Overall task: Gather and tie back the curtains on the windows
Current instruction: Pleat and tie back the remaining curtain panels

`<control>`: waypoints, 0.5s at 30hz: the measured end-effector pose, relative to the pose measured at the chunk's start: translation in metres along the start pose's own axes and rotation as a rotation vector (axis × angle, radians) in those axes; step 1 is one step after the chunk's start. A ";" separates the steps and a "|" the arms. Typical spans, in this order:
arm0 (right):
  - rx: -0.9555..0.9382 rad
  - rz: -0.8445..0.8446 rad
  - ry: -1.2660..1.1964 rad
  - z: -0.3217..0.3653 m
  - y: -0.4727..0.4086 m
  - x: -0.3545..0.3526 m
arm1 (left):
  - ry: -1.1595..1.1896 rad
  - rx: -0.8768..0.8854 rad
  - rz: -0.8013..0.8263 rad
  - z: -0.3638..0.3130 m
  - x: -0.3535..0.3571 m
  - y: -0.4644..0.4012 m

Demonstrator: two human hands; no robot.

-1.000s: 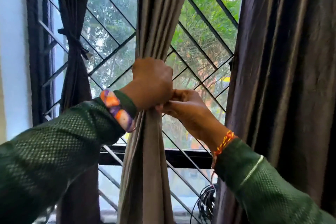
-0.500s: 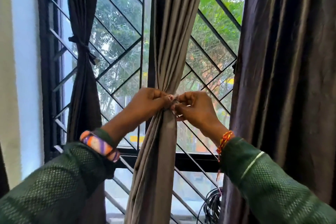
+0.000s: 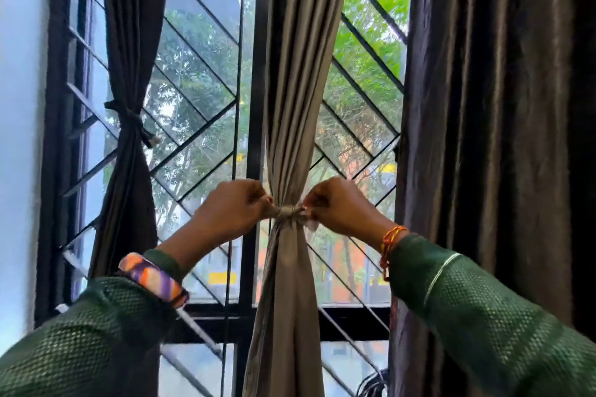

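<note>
Left hand (image 3: pixel 237 208) and right hand (image 3: pixel 335 206) each pinch an end of the tie (image 3: pixel 287 213), pulling outward to cinch the beige curtain (image 3: pixel 296 90). The right curtain (image 3: pixel 490 138) hangs loose.

Both arms raised forward, forearms angled inward and up, green mesh sleeves. Left hand (image 3: pixel 237 208) and right hand (image 3: pixel 335 206) level with each other, knuckles up, fingers curled, each pinching one end of the tie (image 3: pixel 287 212). Striped bangle (image 3: pixel 154 279) on left wrist; orange thread bracelet (image 3: pixel 389 242) on right.
</note>
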State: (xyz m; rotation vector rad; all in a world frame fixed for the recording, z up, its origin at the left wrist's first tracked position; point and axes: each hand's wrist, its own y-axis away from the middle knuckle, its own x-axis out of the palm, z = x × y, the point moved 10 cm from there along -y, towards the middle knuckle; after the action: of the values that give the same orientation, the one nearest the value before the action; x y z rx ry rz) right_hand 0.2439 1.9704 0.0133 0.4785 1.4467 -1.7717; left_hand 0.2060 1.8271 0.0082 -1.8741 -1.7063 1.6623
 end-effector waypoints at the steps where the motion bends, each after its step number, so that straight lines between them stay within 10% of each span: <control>1: -0.006 0.011 0.036 -0.001 -0.005 -0.006 | -0.108 0.015 -0.002 -0.007 -0.007 -0.008; 15: -0.138 -0.388 0.269 -0.005 -0.074 -0.214 | -0.337 0.407 -0.286 -0.216 -0.079 -0.137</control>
State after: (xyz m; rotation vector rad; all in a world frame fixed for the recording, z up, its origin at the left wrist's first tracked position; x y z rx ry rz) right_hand 0.3199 2.0490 0.2110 0.3929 1.9429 -1.9407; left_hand 0.2966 1.9353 0.2358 -1.1666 -1.4952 2.0866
